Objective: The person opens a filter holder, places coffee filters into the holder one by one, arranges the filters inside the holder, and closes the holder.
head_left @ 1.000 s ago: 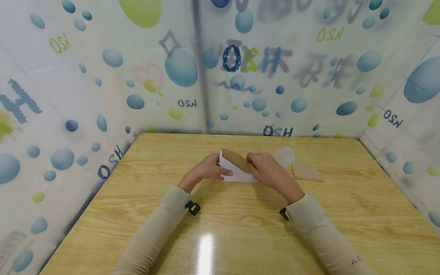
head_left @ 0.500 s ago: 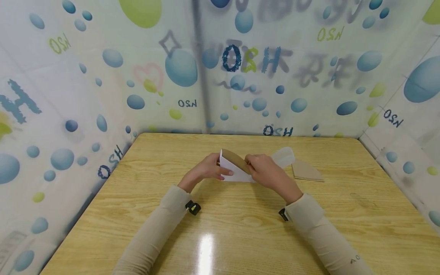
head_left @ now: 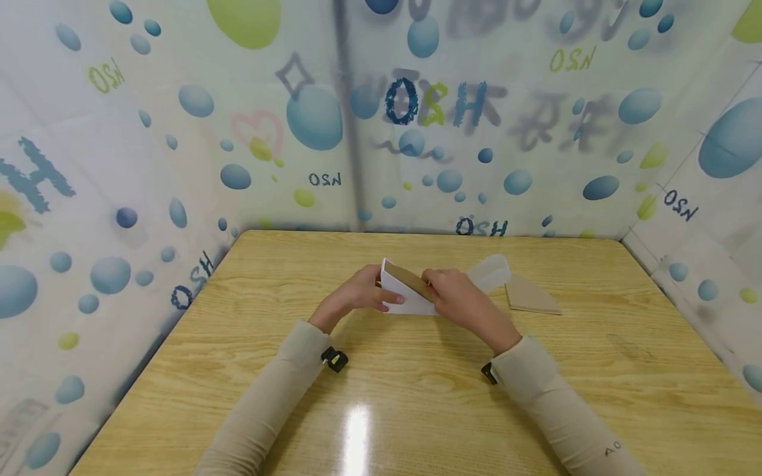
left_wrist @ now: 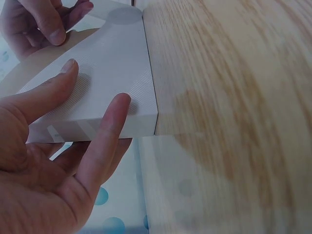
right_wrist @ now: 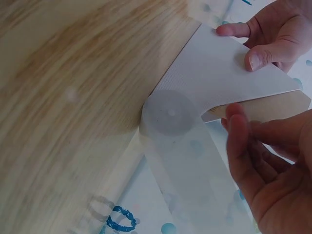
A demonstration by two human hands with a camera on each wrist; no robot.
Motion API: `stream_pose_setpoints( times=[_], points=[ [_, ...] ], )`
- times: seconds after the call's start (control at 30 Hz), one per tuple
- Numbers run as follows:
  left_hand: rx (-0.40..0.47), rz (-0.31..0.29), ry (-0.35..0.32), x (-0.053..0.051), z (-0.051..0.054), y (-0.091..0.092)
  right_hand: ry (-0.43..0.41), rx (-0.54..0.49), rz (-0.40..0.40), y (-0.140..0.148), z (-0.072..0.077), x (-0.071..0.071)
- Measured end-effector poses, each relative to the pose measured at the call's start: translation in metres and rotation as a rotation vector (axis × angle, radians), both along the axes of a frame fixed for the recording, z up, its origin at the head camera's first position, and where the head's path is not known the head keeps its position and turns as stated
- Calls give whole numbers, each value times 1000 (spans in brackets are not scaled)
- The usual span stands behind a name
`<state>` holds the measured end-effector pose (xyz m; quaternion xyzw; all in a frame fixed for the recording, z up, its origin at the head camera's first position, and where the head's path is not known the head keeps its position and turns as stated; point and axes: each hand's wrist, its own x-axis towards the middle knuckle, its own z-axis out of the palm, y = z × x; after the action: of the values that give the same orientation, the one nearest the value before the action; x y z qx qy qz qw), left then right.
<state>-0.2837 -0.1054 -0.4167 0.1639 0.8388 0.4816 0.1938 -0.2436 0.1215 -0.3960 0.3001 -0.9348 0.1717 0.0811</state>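
Note:
A white fan-shaped case [head_left: 405, 297] stands on edge on the table, with brown paper coffee filters [head_left: 401, 272] showing along its open top. My left hand [head_left: 363, 289] grips its left end, thumb and a finger [left_wrist: 116, 112] against the case. My right hand [head_left: 461, 295] is at the filters' right part, where its thumb and fingers pinch their edge; the right wrist view shows those curled fingers [right_wrist: 236, 126] at the brown paper. From the case's right corner a translucent lid [right_wrist: 190, 170] swings out on a round pivot. The filters' lower part is hidden inside the case.
Right of the case lies a separate stack of brown coffee filters [head_left: 531, 296] on the wooden table [head_left: 411, 410]. A patterned curtain wall [head_left: 417, 165] rises behind the table's far edge. Each wrist carries a black strap [head_left: 335, 359].
The brown filters have sunk a little deeper into the white case. My right hand has shifted slightly left and down with them; the left hand has stayed in place.

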Motion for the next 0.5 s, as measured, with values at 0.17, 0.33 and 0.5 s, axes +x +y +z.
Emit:
stream_pose_setpoints(
  times=[0.17,0.33,0.5],
  points=[
    [1,1,-6,2,2,0,13,-10,-15,-2,-1,1],
    [0,6,-7,2,2,0,33,-19,-22,-3,-4,1],
    [-2,9,-14,2,3,1,27,-28,-31,-4,-6,0]
  ],
)
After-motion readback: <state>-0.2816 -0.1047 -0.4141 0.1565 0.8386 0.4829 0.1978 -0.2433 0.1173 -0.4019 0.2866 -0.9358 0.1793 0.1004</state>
